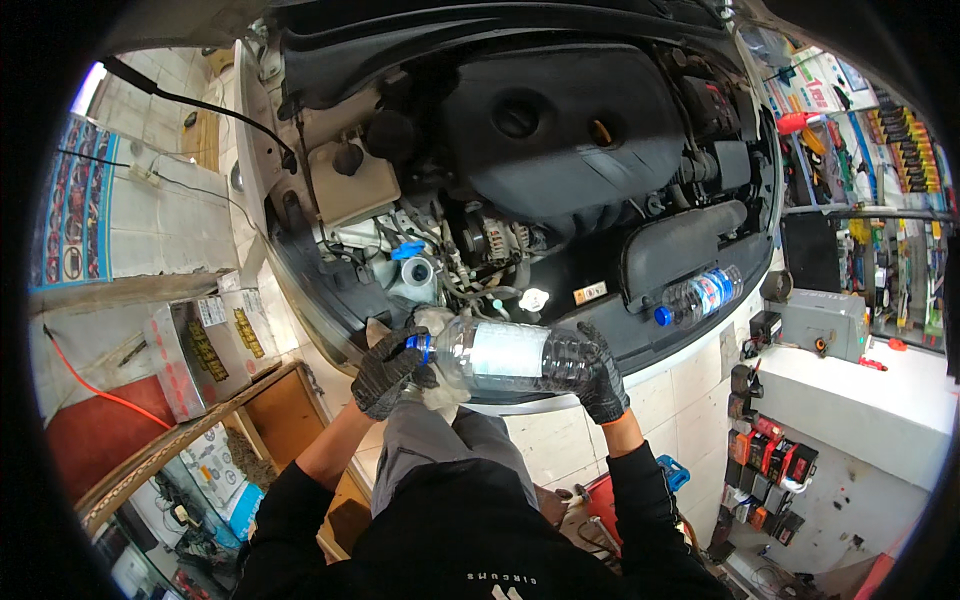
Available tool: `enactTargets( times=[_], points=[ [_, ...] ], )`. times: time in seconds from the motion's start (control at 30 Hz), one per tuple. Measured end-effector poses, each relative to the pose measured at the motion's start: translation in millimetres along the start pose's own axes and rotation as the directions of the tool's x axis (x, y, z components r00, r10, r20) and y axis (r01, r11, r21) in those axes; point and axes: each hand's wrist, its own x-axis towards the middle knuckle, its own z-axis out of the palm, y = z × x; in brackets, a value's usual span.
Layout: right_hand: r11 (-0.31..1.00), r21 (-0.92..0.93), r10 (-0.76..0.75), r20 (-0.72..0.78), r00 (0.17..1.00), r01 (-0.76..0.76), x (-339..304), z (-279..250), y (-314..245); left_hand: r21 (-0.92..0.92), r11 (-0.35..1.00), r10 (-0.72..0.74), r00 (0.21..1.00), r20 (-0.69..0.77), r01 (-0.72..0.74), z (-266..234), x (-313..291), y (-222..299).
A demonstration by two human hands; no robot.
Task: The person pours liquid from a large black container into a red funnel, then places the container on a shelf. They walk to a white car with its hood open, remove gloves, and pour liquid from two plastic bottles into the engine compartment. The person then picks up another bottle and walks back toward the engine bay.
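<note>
Both my hands wear dark gloves. Between them a large clear plastic bottle [495,355] with a pale label lies sideways over the front edge of the engine bay. My left hand [385,372] has its fingers closed around the bottle's blue cap [420,347]. My right hand [603,375] grips the bottle's base end. A pale rag [440,394] hangs under the bottle's neck, beside my left hand. Ahead of my left hand stands a round, pale-rimmed opening [418,272], with a blue piece [408,249] just behind it. A silvery cap [533,299] sits beyond the bottle.
A second clear bottle [700,295] with a blue cap lies on the front panel to the right. The black engine cover [570,130] and a pale tank [352,180] fill the bay. A white counter [860,390] stands right, a wooden-edged cabinet [265,400] left.
</note>
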Motion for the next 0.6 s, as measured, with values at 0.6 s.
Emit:
enactTargets(
  times=[0.6],
  points=[
    [0.037, 0.815, 0.68, 0.403, 0.612, -0.578, -129.0, -33.9, -0.3, 0.619, -0.016, 0.072, 0.617, 0.784, -0.785, 62.8, -22.5, -13.2]
  ],
)
